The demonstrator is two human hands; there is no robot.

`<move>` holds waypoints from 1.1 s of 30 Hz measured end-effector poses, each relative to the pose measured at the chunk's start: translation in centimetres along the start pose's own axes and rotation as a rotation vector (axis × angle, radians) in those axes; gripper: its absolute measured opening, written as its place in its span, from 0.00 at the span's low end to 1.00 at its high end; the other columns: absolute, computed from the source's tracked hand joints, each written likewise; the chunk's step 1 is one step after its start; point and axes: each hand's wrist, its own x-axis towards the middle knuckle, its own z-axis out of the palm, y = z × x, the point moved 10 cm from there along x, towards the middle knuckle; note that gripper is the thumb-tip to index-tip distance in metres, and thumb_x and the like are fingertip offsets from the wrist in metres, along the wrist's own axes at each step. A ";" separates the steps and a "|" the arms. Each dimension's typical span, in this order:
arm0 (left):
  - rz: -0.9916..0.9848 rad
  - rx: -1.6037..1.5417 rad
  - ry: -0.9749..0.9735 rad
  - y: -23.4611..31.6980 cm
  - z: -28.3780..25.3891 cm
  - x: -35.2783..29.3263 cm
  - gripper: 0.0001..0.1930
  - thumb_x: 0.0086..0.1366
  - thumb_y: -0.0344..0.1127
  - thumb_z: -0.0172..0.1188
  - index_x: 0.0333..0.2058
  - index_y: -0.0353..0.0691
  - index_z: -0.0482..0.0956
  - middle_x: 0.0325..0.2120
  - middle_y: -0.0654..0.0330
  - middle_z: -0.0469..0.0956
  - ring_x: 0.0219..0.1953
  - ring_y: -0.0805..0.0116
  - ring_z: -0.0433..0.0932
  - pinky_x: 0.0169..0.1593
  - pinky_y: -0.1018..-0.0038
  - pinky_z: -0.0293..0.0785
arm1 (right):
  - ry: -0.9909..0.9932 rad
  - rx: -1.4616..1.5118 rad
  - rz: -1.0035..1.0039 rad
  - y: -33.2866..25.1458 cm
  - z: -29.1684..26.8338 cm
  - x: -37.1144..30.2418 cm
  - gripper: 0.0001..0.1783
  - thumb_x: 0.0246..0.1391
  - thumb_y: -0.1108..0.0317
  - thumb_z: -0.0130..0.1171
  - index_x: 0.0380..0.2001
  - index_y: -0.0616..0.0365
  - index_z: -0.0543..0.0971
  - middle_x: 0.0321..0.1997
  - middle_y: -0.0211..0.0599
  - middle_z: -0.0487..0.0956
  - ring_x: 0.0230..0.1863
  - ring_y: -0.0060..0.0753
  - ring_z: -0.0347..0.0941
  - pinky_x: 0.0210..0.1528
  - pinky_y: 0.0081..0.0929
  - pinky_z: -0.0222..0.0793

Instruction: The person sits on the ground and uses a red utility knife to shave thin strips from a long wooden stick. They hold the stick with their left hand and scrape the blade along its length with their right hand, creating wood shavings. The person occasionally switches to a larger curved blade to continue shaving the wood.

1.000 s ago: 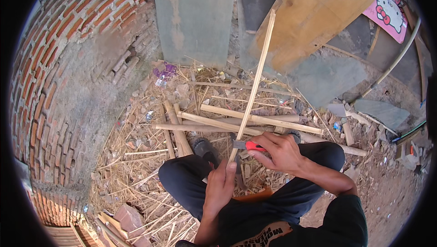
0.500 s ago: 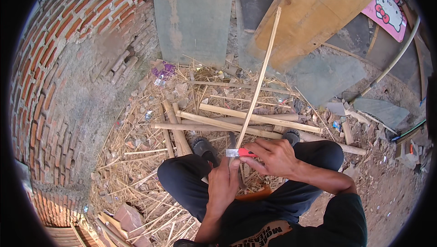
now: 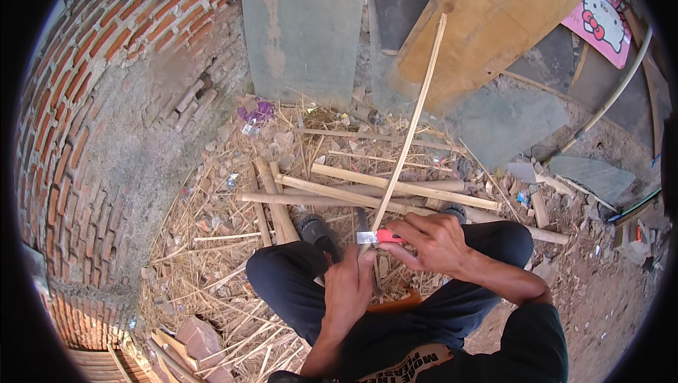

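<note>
My left hand (image 3: pixel 348 287) is closed around the lower end of a long, thin bamboo strip (image 3: pixel 412 125), which slants up and away to the right. In my right hand (image 3: pixel 436 245) is a red-handled utility knife (image 3: pixel 390 236). Its flat, wide metal blade lies across the strip just above my left thumb. Both hands are close together between my bent knees. Behind them, partly hidden, is an orange object (image 3: pixel 397 303) near my lap.
Split bamboo pieces (image 3: pixel 406 186) and round bamboo poles (image 3: pixel 282 199) lie crossed beyond my feet. Shavings and rubble cover the ground. A brick wall (image 3: pixel 78 143) rises on the left. Grey panels (image 3: pixel 304 37) and a brown board (image 3: pixel 494 22) lean at the back.
The strip's far tip has shifted slightly right, and the knife blade with my right hand sits slightly further right. My grips look the same.
</note>
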 end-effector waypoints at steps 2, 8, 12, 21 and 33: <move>0.006 0.005 0.001 0.0 0.0 0.0 0.20 0.86 0.47 0.49 0.45 0.32 0.78 0.17 0.47 0.80 0.25 0.39 0.85 0.34 0.49 0.77 | 0.006 -0.011 -0.002 0.0 -0.1 0.0 0.18 0.57 0.55 0.77 0.46 0.52 0.88 0.32 0.30 0.82 0.23 0.35 0.81 0.25 0.32 0.75; -0.006 0.003 0.003 0.0 -0.2 -0.2 0.20 0.85 0.46 0.49 0.43 0.33 0.77 0.18 0.44 0.78 0.25 0.37 0.83 0.32 0.49 0.75 | 0.019 -0.043 0.004 0.0 -0.6 0.1 0.18 0.57 0.55 0.77 0.45 0.51 0.88 0.31 0.30 0.81 0.22 0.35 0.80 0.24 0.33 0.75; 0.003 0.012 0.027 -0.4 -0.4 -1.0 0.20 0.85 0.45 0.49 0.39 0.33 0.76 0.18 0.44 0.74 0.24 0.37 0.80 0.30 0.51 0.71 | 0.093 -0.041 0.062 1.5 -2.0 0.9 0.17 0.60 0.52 0.75 0.44 0.51 0.88 0.30 0.30 0.81 0.22 0.37 0.81 0.23 0.35 0.74; -0.038 0.059 -0.028 -2.1 0.1 -3.1 0.19 0.84 0.45 0.52 0.44 0.32 0.77 0.21 0.39 0.79 0.29 0.32 0.82 0.33 0.44 0.73 | 0.111 -0.038 0.113 4.7 -3.5 1.5 0.15 0.60 0.56 0.75 0.45 0.51 0.88 0.32 0.33 0.84 0.25 0.42 0.83 0.25 0.38 0.76; -0.140 0.050 -0.087 -4.1 -0.3 -7.0 0.18 0.84 0.44 0.51 0.44 0.32 0.77 0.20 0.39 0.76 0.28 0.29 0.80 0.33 0.46 0.72 | 0.139 -0.017 0.267 11.8 -7.1 4.4 0.14 0.63 0.60 0.72 0.43 0.59 0.89 0.39 0.43 0.89 0.33 0.48 0.86 0.37 0.38 0.80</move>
